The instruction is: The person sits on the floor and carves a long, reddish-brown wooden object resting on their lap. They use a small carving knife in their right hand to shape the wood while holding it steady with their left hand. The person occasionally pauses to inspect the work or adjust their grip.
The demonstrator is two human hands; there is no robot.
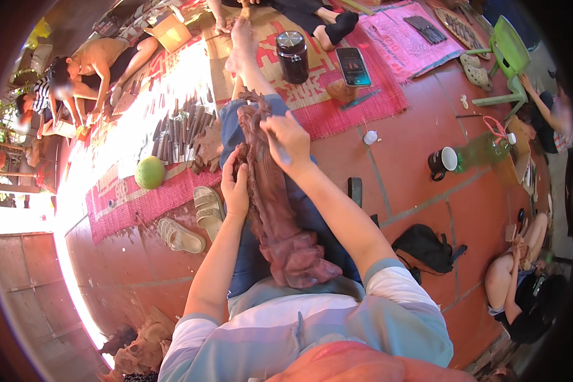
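A reddish-brown carved wooden statue (285,239) lies lengthwise along my lap, its blocky base toward my belly and its finely carved figure end pointing away. Around the left edge of the carving, near its upper part, wraps my left hand (234,186), fingers curled against the wood. My right hand (289,141) is closed in a pinch over the right side of the figure's upper part. Something small and greyish seems to be in its fingers, but its kind is hidden.
Chisel-like tools (183,130) and a green round fruit (149,172) lie on the patterned mat (127,202) to the left. Sandals (181,235) rest on the tiles nearby. Farther off stand a black jar (292,58) and a phone (354,67); a mug (442,163) and backpack (426,248) are right. Other people sit around.
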